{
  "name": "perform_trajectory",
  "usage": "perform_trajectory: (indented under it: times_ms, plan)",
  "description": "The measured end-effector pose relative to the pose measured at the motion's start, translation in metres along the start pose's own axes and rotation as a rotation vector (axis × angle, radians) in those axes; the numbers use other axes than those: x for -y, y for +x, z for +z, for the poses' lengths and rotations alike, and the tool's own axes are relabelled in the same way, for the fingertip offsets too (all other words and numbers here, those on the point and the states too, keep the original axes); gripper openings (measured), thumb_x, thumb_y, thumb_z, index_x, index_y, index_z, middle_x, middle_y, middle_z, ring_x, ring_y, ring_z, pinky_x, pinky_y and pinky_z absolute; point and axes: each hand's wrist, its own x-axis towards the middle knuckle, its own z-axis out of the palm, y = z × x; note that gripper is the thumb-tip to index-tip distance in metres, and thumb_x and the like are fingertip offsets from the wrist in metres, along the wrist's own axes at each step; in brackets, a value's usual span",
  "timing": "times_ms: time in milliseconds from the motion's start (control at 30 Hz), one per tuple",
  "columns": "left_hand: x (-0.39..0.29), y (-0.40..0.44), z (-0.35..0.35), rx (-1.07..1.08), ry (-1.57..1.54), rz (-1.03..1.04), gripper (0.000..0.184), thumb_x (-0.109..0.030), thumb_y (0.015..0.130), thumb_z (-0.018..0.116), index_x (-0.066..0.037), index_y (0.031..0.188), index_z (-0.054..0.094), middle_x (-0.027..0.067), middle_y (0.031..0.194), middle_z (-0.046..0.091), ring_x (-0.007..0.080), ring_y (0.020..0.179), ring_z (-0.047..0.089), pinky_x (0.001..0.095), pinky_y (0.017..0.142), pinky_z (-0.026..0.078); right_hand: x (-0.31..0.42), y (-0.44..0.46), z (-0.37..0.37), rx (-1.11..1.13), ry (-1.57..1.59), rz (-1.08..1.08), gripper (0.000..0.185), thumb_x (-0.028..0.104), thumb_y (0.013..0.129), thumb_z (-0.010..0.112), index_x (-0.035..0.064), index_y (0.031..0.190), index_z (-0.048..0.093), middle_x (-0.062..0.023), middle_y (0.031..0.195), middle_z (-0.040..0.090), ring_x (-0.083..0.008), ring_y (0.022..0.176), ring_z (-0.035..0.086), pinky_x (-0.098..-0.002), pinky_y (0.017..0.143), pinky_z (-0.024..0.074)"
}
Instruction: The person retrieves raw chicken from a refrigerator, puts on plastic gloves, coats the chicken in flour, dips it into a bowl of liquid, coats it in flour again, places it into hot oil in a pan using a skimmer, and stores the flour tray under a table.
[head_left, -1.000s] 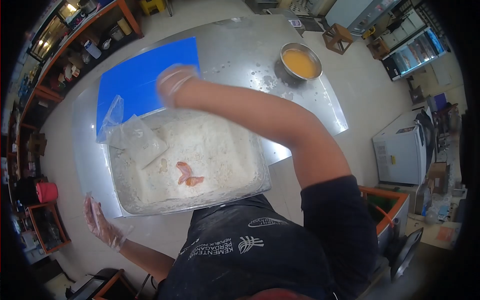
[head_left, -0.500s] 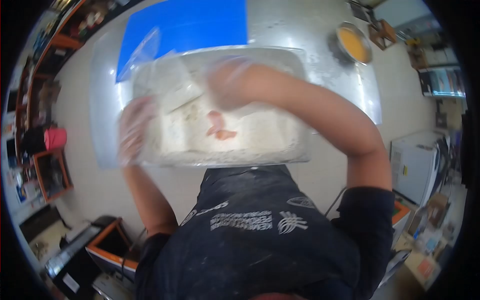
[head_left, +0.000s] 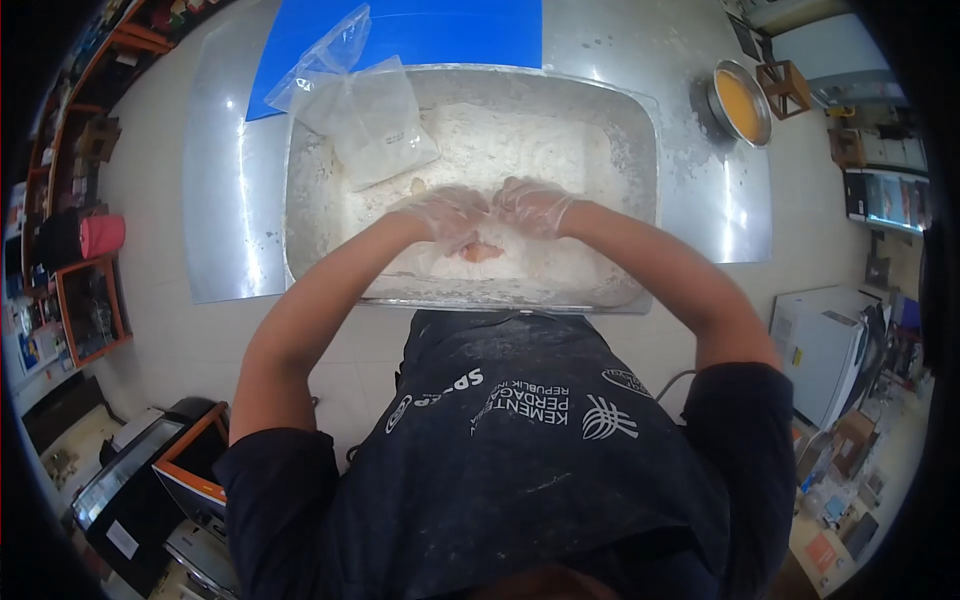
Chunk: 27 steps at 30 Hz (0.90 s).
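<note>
A large metal tray (head_left: 640,180) holds white flour (head_left: 560,150). Both hands wear clear plastic gloves and meet over the flour near the middle of the tray. My left hand (head_left: 447,214) is beside a piece of raw meat (head_left: 481,252), its fingers curled and partly hidden. Close against it, my right hand (head_left: 532,206) has its fingers bent together; whatever they hold is hidden. Part of the meat shows just below the hands. A clear plastic bag (head_left: 380,130) lies in the tray's back left part, its loose end over the rim.
Behind the tray lies a blue board (head_left: 420,30) on the steel table (head_left: 705,200). A metal bowl of orange liquid (head_left: 740,103) stands at the back right. At the far left, shelves hold a pink object (head_left: 102,236).
Both hands have come together over the meat in the tray: the left from outside the tray's left side, the right from above the blue board. The view has shifted too.
</note>
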Motion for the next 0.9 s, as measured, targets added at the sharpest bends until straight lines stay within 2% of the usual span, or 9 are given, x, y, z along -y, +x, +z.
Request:
perform_trajectory:
  times_ms: [267, 333, 400, 533, 567, 633, 700, 800, 900]
  plan:
    - [0.028, 0.01, 0.058, -1.104, 0.191, -0.439, 0.039, -0.036, 0.083, 0.059, 0.001, 0.092, 0.067, 0.0187, 0.095, 0.065, 0.0362, 0.101, 0.058, 0.0488, 0.099, 0.037, -0.039, 0.014, 0.007, -0.436, -0.159, 0.457, 0.07, 0.042, 0.095, 0.042, -0.0028, 0.146, 0.024, -0.0221, 0.152, 0.022, -0.0356, 0.142, 0.017, -0.0429, 0.117, 0.0176]
    - [0.001, 0.023, 0.054, -0.758, 0.203, -0.48, 0.044, -0.041, 0.085, 0.056, 0.0, 0.098, 0.067, 0.0188, 0.104, 0.062, 0.0377, 0.108, 0.051, 0.0488, 0.102, 0.035, -0.015, 0.021, 0.026, -0.418, -0.065, 0.303, 0.069, 0.043, 0.095, 0.042, -0.005, 0.144, 0.028, -0.0236, 0.15, 0.026, -0.0394, 0.139, 0.025, -0.0447, 0.115, 0.0222]
    - [-0.031, 0.003, 0.001, 0.064, 0.336, -0.346, 0.06, -0.053, 0.091, 0.048, -0.002, 0.117, 0.063, 0.0194, 0.128, 0.053, 0.0402, 0.128, 0.037, 0.0474, 0.107, 0.032, 0.013, 0.018, 0.068, -0.39, -0.003, 0.149, 0.064, 0.041, 0.095, 0.043, -0.0051, 0.138, 0.037, -0.0243, 0.142, 0.037, -0.0403, 0.132, 0.035, -0.0444, 0.112, 0.0272]
    - [0.021, -0.017, 0.027, -0.482, -0.171, -0.026, 0.038, -0.028, 0.09, 0.051, 0.004, 0.105, 0.064, 0.0233, 0.111, 0.061, 0.0343, 0.103, 0.059, 0.0412, 0.1, 0.04, 0.002, -0.004, 0.028, -0.028, 0.404, -0.064, 0.047, 0.033, 0.094, 0.049, -0.0042, 0.122, 0.054, -0.0254, 0.121, 0.056, -0.0405, 0.113, 0.052, -0.0442, 0.104, 0.0372]
    - [0.042, -0.029, 0.027, -0.604, -0.513, 0.006, 0.042, -0.03, 0.091, 0.049, 0.004, 0.112, 0.061, 0.0238, 0.111, 0.06, 0.035, 0.104, 0.058, 0.0381, 0.1, 0.041, -0.008, -0.005, 0.019, -0.152, 0.351, -0.067, 0.037, 0.027, 0.095, 0.047, -0.0024, 0.113, 0.06, -0.0235, 0.111, 0.062, -0.0379, 0.105, 0.058, -0.0451, 0.1, 0.041]
    - [0.045, -0.039, 0.02, -0.627, -0.121, -0.32, 0.045, -0.032, 0.092, 0.05, 0.003, 0.119, 0.056, 0.0235, 0.114, 0.059, 0.0339, 0.106, 0.057, 0.038, 0.099, 0.042, -0.014, 0.023, -0.028, -0.01, 0.246, 0.081, 0.04, 0.026, 0.096, 0.044, -0.0018, 0.123, 0.055, -0.0219, 0.125, 0.055, -0.035, 0.115, 0.053, -0.0451, 0.104, 0.0384]
    - [0.064, -0.023, 0.045, -0.794, 0.286, -0.357, 0.055, -0.036, 0.091, 0.052, 0.001, 0.132, 0.044, 0.0239, 0.119, 0.056, 0.0328, 0.11, 0.054, 0.0389, 0.098, 0.043, -0.019, 0.058, -0.02, -0.669, -0.303, -0.149, 0.043, 0.025, 0.097, 0.041, -0.0009, 0.131, 0.047, -0.0205, 0.135, 0.046, -0.0317, 0.123, 0.046, -0.0448, 0.107, 0.0353]
    - [0.04, -0.009, 0.069, -1.011, 0.376, -0.328, 0.055, -0.038, 0.092, 0.052, 0.002, 0.13, 0.046, 0.0248, 0.121, 0.054, 0.0329, 0.116, 0.05, 0.0393, 0.099, 0.042, 0.0, 0.115, 0.004, -0.853, -0.356, -0.15, 0.045, 0.022, 0.097, 0.041, -0.0017, 0.136, 0.04, -0.0212, 0.142, 0.037, -0.0315, 0.129, 0.038, -0.0436, 0.11, 0.0321]
    - [0.035, -0.016, 0.07, -0.584, -0.557, -0.142, 0.054, -0.042, 0.092, 0.051, -0.001, 0.128, 0.05, 0.0258, 0.121, 0.054, 0.034, 0.12, 0.048, 0.041, 0.102, 0.039, 0.02, 0.078, 0.016, -0.523, -0.128, -0.119, 0.042, 0.024, 0.098, 0.039, -0.0023, 0.131, 0.045, -0.0207, 0.131, 0.046, -0.0316, 0.122, 0.045, -0.0421, 0.107, 0.0364]
